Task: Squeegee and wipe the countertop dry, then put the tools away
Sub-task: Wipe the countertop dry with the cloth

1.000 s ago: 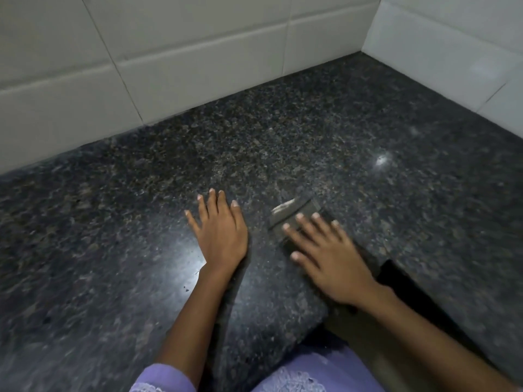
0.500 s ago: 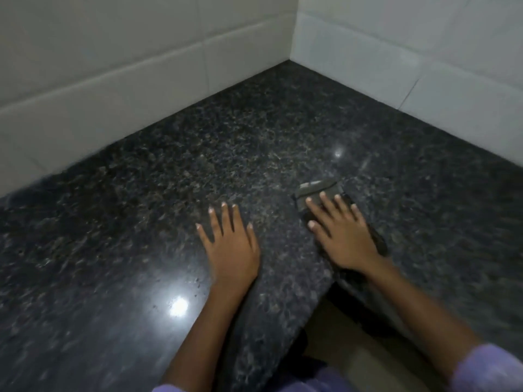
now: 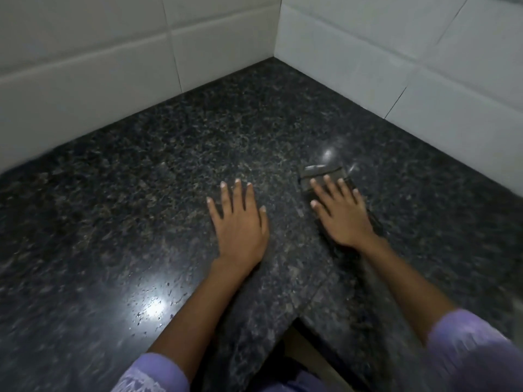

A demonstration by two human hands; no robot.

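My right hand (image 3: pixel 343 215) lies flat on a dark cloth (image 3: pixel 322 176), fingers spread and pressing down on it rather than pinching it; the cloth sits on the counter (image 3: pixel 283 131) on the right run, near the inner corner of the front edge, well short of the tiled wall (image 3: pixel 368 66). My left hand (image 3: pixel 240 222) is splayed flat on the bare stone beside it, gripping nothing, just bracing me.

What worries me is that an open palm has no real hold. If I push hard toward the wall corner, I expect the cloth could bunch or slide out from under my fingers and leave a damp strip behind. The stone shines under the light by my left forearm, so it may still be slick there, and my bracing hand could skid as I lean in. Reaching deep into the corner, I might also drag my sleeve (image 3: pixel 467 352) across stone I have already wiped. I see no squeegee.
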